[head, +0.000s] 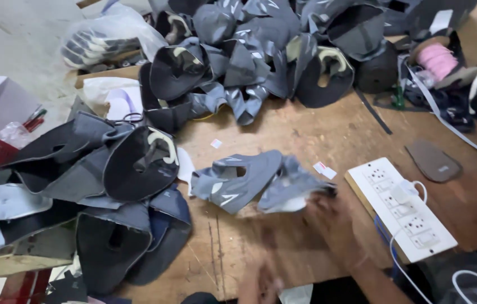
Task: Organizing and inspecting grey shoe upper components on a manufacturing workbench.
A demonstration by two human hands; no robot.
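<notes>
My right hand [328,217] reached forward across the wooden table [317,129], forearm slanting in from the lower right, its blurred fingers closed on the near edge of a grey shoe upper [250,180] that lay flat just ahead of them. My left hand [258,284] sat low at the bottom edge, nearer me and apart from the upper, too blurred for me to tell how far open it was. A white socket strip [402,208] lay just right of my right wrist, and stacked dark uppers [109,186] lay well to the left.
</notes>
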